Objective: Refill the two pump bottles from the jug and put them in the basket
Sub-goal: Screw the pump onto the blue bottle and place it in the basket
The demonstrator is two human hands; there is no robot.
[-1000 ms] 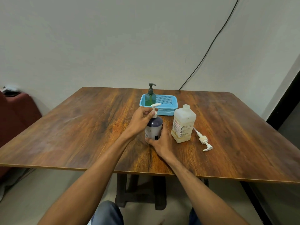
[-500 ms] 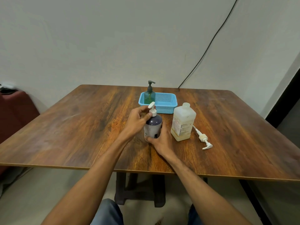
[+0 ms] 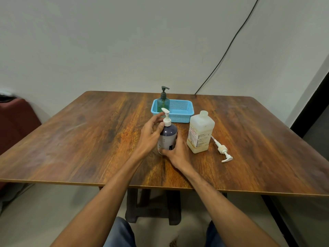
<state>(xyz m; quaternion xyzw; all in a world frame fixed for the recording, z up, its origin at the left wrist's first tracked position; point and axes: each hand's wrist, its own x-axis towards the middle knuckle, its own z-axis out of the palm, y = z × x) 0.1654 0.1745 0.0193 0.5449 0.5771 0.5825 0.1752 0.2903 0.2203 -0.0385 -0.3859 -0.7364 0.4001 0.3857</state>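
A dark purple pump bottle (image 3: 168,135) with a white pump head (image 3: 166,118) stands upright mid-table. My right hand (image 3: 179,153) grips its lower body from the near right side. My left hand (image 3: 151,134) has its fingers around the white pump collar at the bottle's neck. A green pump bottle (image 3: 162,102) with a dark pump stands in the left end of the blue basket (image 3: 181,115) behind. The translucent jug (image 3: 200,133) stands uncapped just right of the purple bottle.
A loose white pump with its tube (image 3: 221,150) lies on the wooden table (image 3: 89,139) right of the jug. A black cable (image 3: 227,49) runs down the wall behind. A dark red seat (image 3: 16,120) is off the left edge.
The white pump head has turned, its spout swinging from pointing right to pointing left and back. My left fingers shifted on the collar. The right hand keeps its grip low on the bottle.
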